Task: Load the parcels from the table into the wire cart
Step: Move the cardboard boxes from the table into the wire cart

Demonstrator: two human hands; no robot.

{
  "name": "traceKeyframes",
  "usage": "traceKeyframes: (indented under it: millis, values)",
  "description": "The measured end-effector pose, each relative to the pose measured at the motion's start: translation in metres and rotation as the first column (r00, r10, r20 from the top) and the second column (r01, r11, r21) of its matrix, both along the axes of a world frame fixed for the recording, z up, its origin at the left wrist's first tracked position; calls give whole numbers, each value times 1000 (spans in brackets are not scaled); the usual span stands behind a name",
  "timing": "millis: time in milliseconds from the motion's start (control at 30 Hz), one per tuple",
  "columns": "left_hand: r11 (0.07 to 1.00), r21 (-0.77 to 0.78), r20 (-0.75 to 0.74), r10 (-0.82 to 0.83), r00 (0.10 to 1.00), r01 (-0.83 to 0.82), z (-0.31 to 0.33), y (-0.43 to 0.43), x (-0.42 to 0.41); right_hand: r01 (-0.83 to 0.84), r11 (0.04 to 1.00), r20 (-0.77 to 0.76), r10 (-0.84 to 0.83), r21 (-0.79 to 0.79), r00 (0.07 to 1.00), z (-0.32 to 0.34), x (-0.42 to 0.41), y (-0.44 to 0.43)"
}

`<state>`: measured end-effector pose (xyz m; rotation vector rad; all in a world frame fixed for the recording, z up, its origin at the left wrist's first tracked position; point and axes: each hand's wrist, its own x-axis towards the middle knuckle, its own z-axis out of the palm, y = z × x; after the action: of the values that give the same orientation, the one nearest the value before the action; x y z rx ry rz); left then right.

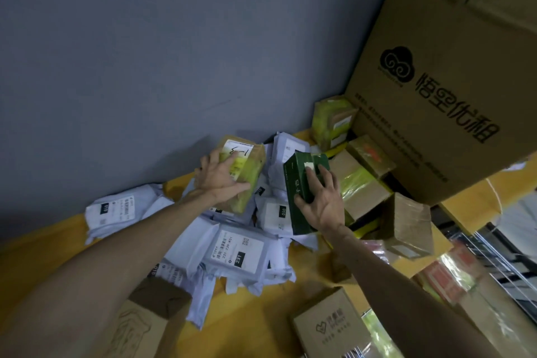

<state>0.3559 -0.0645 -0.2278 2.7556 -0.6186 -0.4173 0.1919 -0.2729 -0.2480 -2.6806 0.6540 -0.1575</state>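
- Head view: the left hand (222, 176) lies spread on a brown box wrapped in yellow-green tape (244, 174), fingers over its white label marked "1-3", thumb curled at the box's near edge; the box rests on the heap.
- The right hand (319, 197) grasps a dark green carton (302, 192), thumb on its left face and fingers across its top.
- Beneath and between both grips lie pale grey mailer bags (232, 253) on the yellow table (255, 325).
- Right of the green carton sit taped brown boxes (363, 183), with a large printed cardboard box (436, 81) beyond.
- Far right of that grip, the wire cart (499, 259) shows in part.
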Motion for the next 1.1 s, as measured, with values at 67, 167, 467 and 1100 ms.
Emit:
traceKeyframes:
  millis: [67, 167, 467, 1100]
  values:
    - [1000, 18, 50, 18, 999, -19, 16, 2, -14, -29, 1000, 18, 29, -13, 999, 10, -4, 0]
    - [998, 7, 71, 58, 996, -59, 38, 8, -35, -40, 999, 30, 40, -20, 999, 24, -8, 2]
    - [994, -14, 140, 108, 984, -107, 80, 23, -93, -74, 995, 66, 79, -69, 995, 52, -46, 13]
    - [949, -142, 255, -241, 936, 283, 120, 6, -182, 298, 941, 163, -272, -163, 948, 116, -223, 45]
